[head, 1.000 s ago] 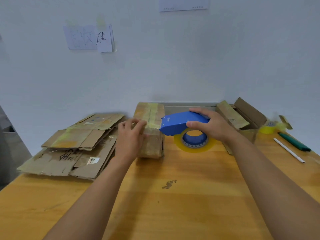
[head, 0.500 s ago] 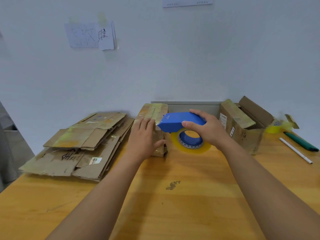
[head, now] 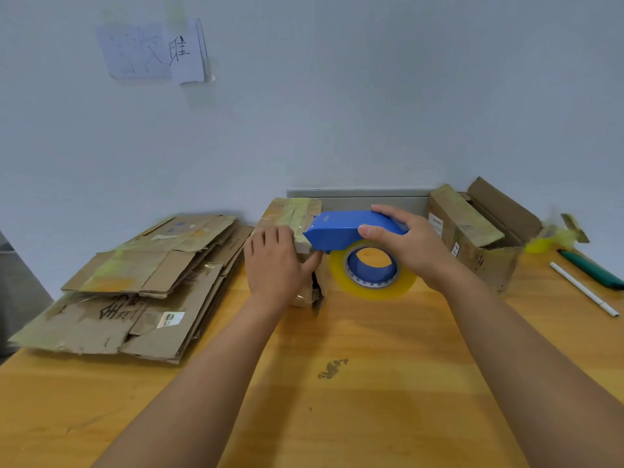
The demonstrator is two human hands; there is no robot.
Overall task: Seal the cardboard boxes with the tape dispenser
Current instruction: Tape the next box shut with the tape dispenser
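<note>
- Cardboard, worn and already streaked with yellowish tape, was what my left hand [head: 275, 265] pressed against: the small box [head: 293, 228] stood on the tabletop [head: 337, 383], and my fingers lay flat on its near face, straight and clamped on nothing.
- My right hand [head: 405, 244] had its grip closed over the blue tape dispenser [head: 351, 231], thumb on the near side, fingers over the top, the yellow roll [head: 373, 271] hanging below my palm.
- The dispenser's nose sat at the box's upper near edge, just right of my left fingertips; I could not tell whether tape was already stuck there.
- To do this well, I judged I should keep the left hand bracing so the light box would not slide, press the nose firmly along the seam, and pull in one straight stroke.
- An open box [head: 472, 238] waited just beyond my right wrist, and flattened cartons [head: 135, 285] lay left of my left hand.
</note>
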